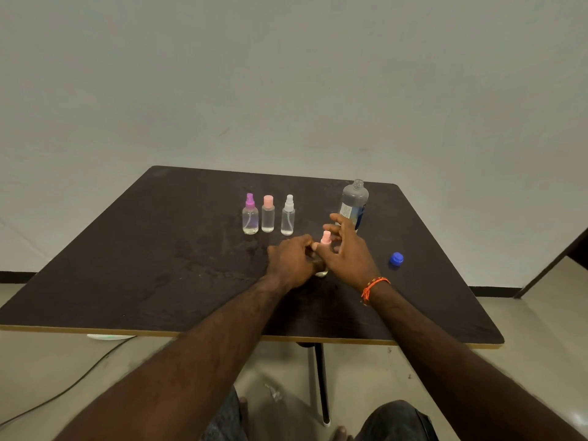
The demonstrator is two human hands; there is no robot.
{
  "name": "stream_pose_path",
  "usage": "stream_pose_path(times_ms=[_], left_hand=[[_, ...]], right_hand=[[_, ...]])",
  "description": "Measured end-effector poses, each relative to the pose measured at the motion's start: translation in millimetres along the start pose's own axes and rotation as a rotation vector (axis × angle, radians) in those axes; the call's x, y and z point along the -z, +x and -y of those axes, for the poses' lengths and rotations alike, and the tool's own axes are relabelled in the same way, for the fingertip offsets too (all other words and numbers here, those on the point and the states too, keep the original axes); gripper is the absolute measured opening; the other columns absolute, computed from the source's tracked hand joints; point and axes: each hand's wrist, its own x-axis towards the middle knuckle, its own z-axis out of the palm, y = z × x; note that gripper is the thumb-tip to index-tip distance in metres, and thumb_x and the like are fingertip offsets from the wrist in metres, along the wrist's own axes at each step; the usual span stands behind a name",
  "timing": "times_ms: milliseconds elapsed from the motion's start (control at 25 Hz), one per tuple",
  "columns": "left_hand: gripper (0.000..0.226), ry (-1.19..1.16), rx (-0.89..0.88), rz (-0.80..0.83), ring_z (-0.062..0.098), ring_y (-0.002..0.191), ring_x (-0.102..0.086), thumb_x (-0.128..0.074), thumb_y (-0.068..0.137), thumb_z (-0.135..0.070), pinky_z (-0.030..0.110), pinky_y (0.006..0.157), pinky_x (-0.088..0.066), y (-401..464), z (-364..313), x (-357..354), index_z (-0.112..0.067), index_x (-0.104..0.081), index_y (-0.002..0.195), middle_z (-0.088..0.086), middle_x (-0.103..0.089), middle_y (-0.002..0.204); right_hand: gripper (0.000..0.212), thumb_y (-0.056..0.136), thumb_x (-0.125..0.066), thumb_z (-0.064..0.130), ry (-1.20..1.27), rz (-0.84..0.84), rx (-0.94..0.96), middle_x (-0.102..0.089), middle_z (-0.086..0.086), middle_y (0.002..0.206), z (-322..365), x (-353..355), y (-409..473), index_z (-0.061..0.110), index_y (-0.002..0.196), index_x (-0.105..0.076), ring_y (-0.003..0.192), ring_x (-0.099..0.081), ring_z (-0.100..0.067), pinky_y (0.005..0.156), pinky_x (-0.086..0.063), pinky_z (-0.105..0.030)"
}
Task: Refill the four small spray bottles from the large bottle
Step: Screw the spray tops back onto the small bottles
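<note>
Three small clear spray bottles stand in a row on the dark table [127, 265]: one with a purple sprayer [250, 215], one with a pink cap [268, 214], one with a white sprayer [288, 216]. A fourth small bottle with a pink sprayer [325, 239] stands nearer to me. My left hand [291, 261] is wrapped around its body. My right hand [348, 249] has its fingertips at the pink sprayer top, fingers spread. The large clear bottle [353, 203] stands uncapped behind my right hand.
The large bottle's blue cap [396, 259] lies on the table to the right of my right hand. A damp patch shows on the tabletop near the hands. A cable [63, 389] runs over the floor at the left. The table leg [321, 383] stands between my knees.
</note>
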Motion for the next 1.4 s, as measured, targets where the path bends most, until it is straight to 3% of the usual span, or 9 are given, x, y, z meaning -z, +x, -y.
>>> stream_pose_path(times_ms=[80, 160, 280, 440, 680, 880, 1120, 1280, 1400], left_hand=[[0.032, -0.008, 0.007, 0.004, 0.009, 0.089, -0.061, -0.084, 0.077, -0.048, 0.041, 0.092, -0.042, -1, 0, 1, -0.034, -0.057, 0.086, -0.016, -0.064, 0.086], [0.032, 0.023, 0.007, 0.003, 0.008, 0.091, -0.059, -0.084, 0.078, -0.049, 0.039, 0.089, -0.037, -1, -1, 2, -0.034, -0.058, 0.090, -0.016, -0.063, 0.089], [0.032, 0.042, 0.011, -0.010, 0.013, 0.089, -0.060, -0.082, 0.079, -0.048, 0.042, 0.092, -0.040, -1, -1, 1, -0.029, -0.057, 0.086, -0.012, -0.065, 0.086], [0.031, 0.005, 0.002, -0.016, 0.011, 0.091, -0.063, -0.084, 0.077, -0.048, 0.044, 0.094, -0.043, -1, 3, -1, -0.031, -0.061, 0.089, -0.013, -0.068, 0.089], [0.032, 0.062, 0.011, 0.006, 0.011, 0.093, -0.059, -0.082, 0.081, -0.048, 0.042, 0.092, -0.038, -1, -2, 0, -0.031, -0.059, 0.094, -0.013, -0.065, 0.093], [0.032, 0.035, 0.009, -0.009, 0.010, 0.096, -0.062, -0.084, 0.079, -0.049, 0.042, 0.092, -0.038, -1, 3, -2, -0.034, -0.058, 0.093, -0.016, -0.064, 0.093], [0.033, 0.044, 0.002, -0.014, 0.010, 0.091, -0.060, -0.083, 0.079, -0.049, 0.043, 0.094, -0.041, -1, 3, -4, -0.034, -0.056, 0.089, -0.016, -0.061, 0.086], [0.028, 0.009, 0.006, -0.034, 0.009, 0.096, -0.063, -0.081, 0.081, -0.046, 0.042, 0.099, -0.037, 0, 6, -8, -0.031, -0.065, 0.098, -0.015, -0.069, 0.094], [0.025, 0.000, 0.017, -0.039, 0.009, 0.095, -0.063, -0.079, 0.081, -0.046, 0.041, 0.099, -0.037, -2, 2, -6, -0.031, -0.063, 0.095, -0.015, -0.068, 0.094]], right_hand=[[0.059, 0.092, -0.069, 0.028, -0.035, -0.017, 0.032, -0.063, -0.002, 0.133, -3, 1, -1, 0.025, 0.144, -0.041, 0.116, -0.062, -0.015, 0.098, -0.052, -0.033], [0.051, 0.087, -0.076, 0.026, -0.070, -0.102, 0.000, -0.070, -0.001, 0.115, -2, 3, -2, 0.024, 0.131, -0.051, 0.101, -0.066, -0.009, 0.092, -0.055, -0.029], [0.058, 0.076, -0.085, 0.035, -0.099, -0.135, -0.026, -0.063, 0.013, 0.092, 6, 2, -2, 0.025, 0.120, -0.048, 0.084, -0.063, -0.002, 0.081, -0.057, -0.027], [0.054, 0.091, -0.070, 0.030, -0.045, -0.030, 0.007, -0.066, 0.001, 0.123, 5, 1, -2, 0.024, 0.137, -0.045, 0.108, -0.063, -0.013, 0.097, -0.054, -0.035], [0.046, 0.078, -0.083, 0.034, -0.158, -0.188, -0.038, -0.065, 0.009, 0.094, 7, 0, -1, 0.026, 0.111, -0.052, 0.086, -0.066, -0.009, 0.082, -0.057, -0.029], [0.047, 0.091, -0.070, 0.027, -0.066, -0.079, -0.020, -0.067, -0.002, 0.124, 1, 0, -2, 0.021, 0.134, -0.051, 0.111, -0.065, -0.014, 0.095, -0.054, -0.030], [0.048, 0.080, -0.083, 0.030, -0.050, -0.135, -0.072, -0.069, 0.006, 0.101, 2, 3, 0, 0.021, 0.121, -0.057, 0.092, -0.068, -0.009, 0.085, -0.056, -0.028], [0.045, 0.082, -0.079, 0.038, -0.062, -0.007, -0.139, -0.069, 0.008, 0.112, -16, -1, -6, 0.024, 0.121, -0.062, 0.099, -0.065, -0.007, 0.090, -0.056, -0.032], [0.044, 0.089, -0.073, 0.031, -0.009, 0.004, -0.129, -0.068, 0.004, 0.123, -21, -6, -13, 0.021, 0.130, -0.060, 0.108, -0.064, -0.009, 0.098, -0.053, -0.034]])
